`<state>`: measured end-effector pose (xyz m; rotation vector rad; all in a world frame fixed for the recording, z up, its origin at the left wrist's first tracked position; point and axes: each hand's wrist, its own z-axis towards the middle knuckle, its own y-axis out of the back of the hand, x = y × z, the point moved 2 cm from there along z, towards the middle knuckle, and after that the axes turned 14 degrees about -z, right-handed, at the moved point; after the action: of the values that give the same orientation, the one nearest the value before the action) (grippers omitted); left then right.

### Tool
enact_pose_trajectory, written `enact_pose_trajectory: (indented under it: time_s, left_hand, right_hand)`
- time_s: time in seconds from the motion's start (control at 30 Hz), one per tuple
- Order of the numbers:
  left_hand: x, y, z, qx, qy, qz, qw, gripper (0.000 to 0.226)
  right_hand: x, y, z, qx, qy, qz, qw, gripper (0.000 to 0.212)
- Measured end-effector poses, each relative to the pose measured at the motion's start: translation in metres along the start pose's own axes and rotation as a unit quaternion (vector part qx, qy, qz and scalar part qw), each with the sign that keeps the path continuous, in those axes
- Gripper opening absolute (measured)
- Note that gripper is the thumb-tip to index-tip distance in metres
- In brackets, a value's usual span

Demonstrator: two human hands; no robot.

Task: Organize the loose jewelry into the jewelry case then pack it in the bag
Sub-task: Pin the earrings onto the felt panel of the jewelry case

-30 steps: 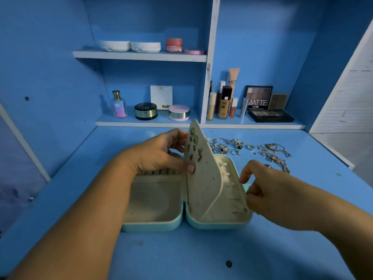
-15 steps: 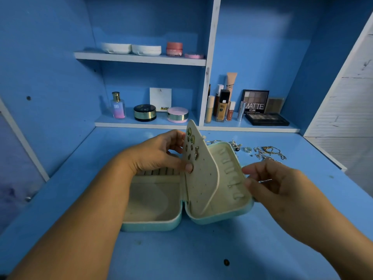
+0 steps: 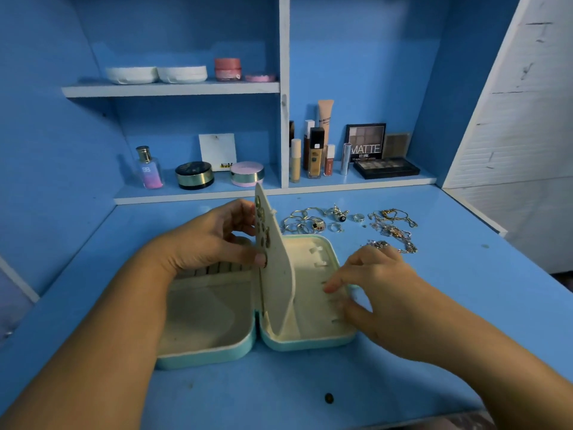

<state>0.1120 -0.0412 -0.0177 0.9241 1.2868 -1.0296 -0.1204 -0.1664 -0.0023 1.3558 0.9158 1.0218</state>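
Observation:
The teal jewelry case (image 3: pixel 204 359) lies open flat on the blue table, its cream lining up. My left hand (image 3: pixel 214 243) pinches the case's middle earring panel (image 3: pixel 280 274) and holds it upright; several earrings sit on the panel's left face. My right hand (image 3: pixel 378 283) rests over the case's right half, fingers spread, with fingertips touching the small strap tabs near its right edge. Loose rings and thin chains (image 3: pixel 316 221) lie on the table just behind the case. A tangle of necklaces (image 3: pixel 393 229) lies behind my right hand. No bag is in view.
A low shelf (image 3: pixel 198 193) along the back of the table carries a perfume bottle (image 3: pixel 148 169), compacts, foundation bottles (image 3: pixel 315 153) and eyeshadow palettes (image 3: pixel 386 167). A higher shelf carries white dishes and a pink jar. A white wall panel (image 3: pixel 511 119) stands at the right.
The case's right half, tilted up half a second ago, lies flat again. My right hand has moved from its outer edge onto the lining by the strap tabs. My left hand still holds the panel upright.

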Motion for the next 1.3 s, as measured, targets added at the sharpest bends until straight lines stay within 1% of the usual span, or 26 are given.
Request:
enact_pose_trajectory:
  time_s: [0.07, 0.2, 0.37, 0.47, 0.53, 0.63, 0.73, 0.8, 0.9, 0.97, 1.0, 1.1, 1.3]
  left_hand:
    - [-0.001, -0.001, 0.001, -0.003, 0.002, 0.006, 1.0, 0.083]
    - [-0.001, -0.002, 0.001, 0.001, 0.001, 0.011, 1.0, 0.083]
    - [-0.001, -0.003, 0.002, 0.008, -0.002, 0.028, 1.0, 0.074]
    - [-0.002, -0.002, 0.002, 0.006, 0.002, 0.045, 0.999, 0.072]
    - [-0.002, -0.003, 0.002, 0.009, 0.009, 0.048, 0.999, 0.075]
    - [-0.002, -0.003, 0.002, 0.003, 0.008, 0.049, 0.999, 0.068]
    - [-0.001, -0.004, 0.002, -0.004, 0.003, 0.047, 0.999, 0.067]
    - [-0.002, -0.004, 0.001, -0.005, 0.002, 0.043, 0.999, 0.069]
    - [-0.003, -0.003, -0.001, -0.004, 0.005, 0.044, 0.999, 0.078]
    - [-0.004, -0.003, -0.002, -0.003, 0.004, 0.043, 0.999, 0.082]
    - [-0.005, -0.003, -0.002, -0.005, 0.002, 0.04, 0.999, 0.081]
    - [-0.007, -0.005, -0.002, -0.008, -0.007, 0.036, 0.999, 0.082]
    - [-0.013, -0.009, -0.003, -0.005, -0.022, 0.051, 0.998, 0.099]
  right_hand:
    - [0.003, 0.001, 0.008, 0.009, 0.036, -0.003, 0.999, 0.03]
    - [0.011, -0.003, 0.026, 0.026, 0.094, 0.046, 0.994, 0.023]
    - [0.009, -0.01, 0.036, 0.05, 0.1, 0.121, 0.986, 0.024]
    - [0.01, -0.014, 0.038, 0.044, 0.094, 0.137, 0.985, 0.029]
    - [0.013, -0.014, 0.038, 0.025, 0.091, 0.128, 0.987, 0.029]
    - [0.016, -0.014, 0.04, -0.011, 0.095, 0.085, 0.992, 0.022]
    - [0.02, -0.014, 0.042, -0.032, 0.107, 0.063, 0.992, 0.016]
    - [0.025, -0.012, 0.042, -0.023, 0.113, 0.048, 0.992, 0.015]
    - [0.03, -0.001, 0.041, 0.029, 0.111, 0.005, 0.993, 0.014]
    - [0.031, 0.003, 0.041, 0.054, 0.102, -0.036, 0.993, 0.03]
    - [0.03, 0.003, 0.043, 0.063, 0.098, -0.044, 0.992, 0.031]
    - [0.025, -0.002, 0.047, 0.067, 0.079, -0.031, 0.994, 0.015]
    - [0.018, -0.01, 0.043, 0.039, 0.042, -0.006, 0.998, 0.008]
